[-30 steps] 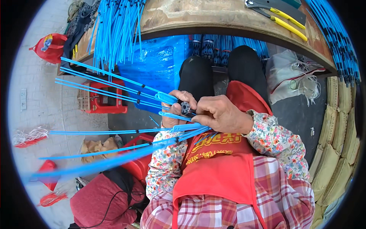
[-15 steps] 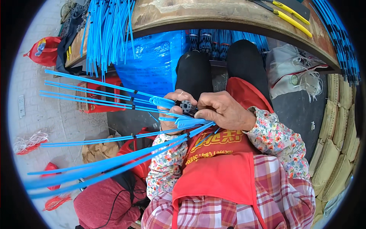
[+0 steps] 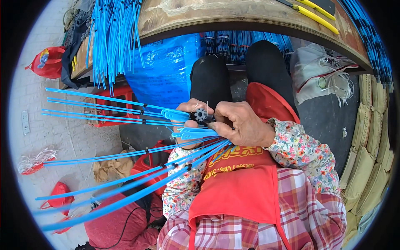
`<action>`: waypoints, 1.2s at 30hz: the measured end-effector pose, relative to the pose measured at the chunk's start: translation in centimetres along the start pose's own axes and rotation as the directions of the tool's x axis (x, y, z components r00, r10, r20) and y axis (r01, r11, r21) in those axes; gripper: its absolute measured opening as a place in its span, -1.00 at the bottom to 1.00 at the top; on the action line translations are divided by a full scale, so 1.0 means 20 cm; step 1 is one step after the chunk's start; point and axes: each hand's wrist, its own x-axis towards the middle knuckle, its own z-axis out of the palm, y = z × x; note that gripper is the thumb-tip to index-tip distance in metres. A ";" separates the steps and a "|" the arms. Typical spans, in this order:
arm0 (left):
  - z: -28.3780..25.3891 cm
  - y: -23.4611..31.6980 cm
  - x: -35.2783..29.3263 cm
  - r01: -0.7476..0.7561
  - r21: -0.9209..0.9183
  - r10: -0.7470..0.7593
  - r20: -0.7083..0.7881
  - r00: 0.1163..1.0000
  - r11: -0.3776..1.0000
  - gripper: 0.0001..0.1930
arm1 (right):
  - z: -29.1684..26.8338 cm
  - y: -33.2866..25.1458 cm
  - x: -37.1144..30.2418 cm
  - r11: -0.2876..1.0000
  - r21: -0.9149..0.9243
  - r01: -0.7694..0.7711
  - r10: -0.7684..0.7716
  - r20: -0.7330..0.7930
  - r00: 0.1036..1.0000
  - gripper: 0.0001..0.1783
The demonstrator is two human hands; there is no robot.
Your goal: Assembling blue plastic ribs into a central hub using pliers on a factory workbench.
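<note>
A black toothed hub (image 3: 201,114) sits between my hands above my lap. Long thin blue rods (image 3: 104,156), with small black clips along them, fan out from it to the left. Light-blue flat end pieces (image 3: 196,133) cluster beside the hub. My left hand (image 3: 188,106) is closed round the hub from the left, thumb on the near side; the rods partly cover its palm. With thumb and index finger, my right hand (image 3: 241,121) pinches at the hub's right side, where the lower rods' ends meet. What exactly lies between those fingertips is hidden.
Bundled blue rods (image 3: 112,41) hang over the wooden table's edge (image 3: 250,23); yellow-handled pliers (image 3: 318,18) lie on it. Below are a blue plastic bag (image 3: 164,71) and a white sack (image 3: 312,75). Red stools (image 3: 112,104) stand left, tan packs (image 3: 364,166) right.
The hub has tipped so its toothed face shows more fully. The lower rods have swung and spread apart. Both hands have shifted slightly left, still gripping.
</note>
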 end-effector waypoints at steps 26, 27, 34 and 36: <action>-0.02 -0.02 0.00 -0.013 0.155 0.014 -0.003 1.000 0.988 -0.68 | -0.08 -0.04 0.01 0.970 0.000 -0.245 0.244 0.084 0.966 -0.73; -0.02 -0.03 0.01 -0.007 0.153 0.006 0.001 1.000 0.988 -0.68 | -0.09 -0.04 0.02 0.969 0.007 -0.247 0.245 0.081 0.966 -0.75; 0.10 0.01 0.17 0.226 -0.074 -0.232 -0.076 0.970 0.971 -0.49 | -0.20 -0.03 0.11 0.971 0.206 -0.118 0.125 -0.023 0.992 -0.65; 0.16 0.02 0.21 0.252 -0.074 -0.260 -0.131 0.957 0.965 -0.39 | -0.23 -0.02 0.11 0.971 0.229 -0.068 0.078 -0.033 0.996 -0.67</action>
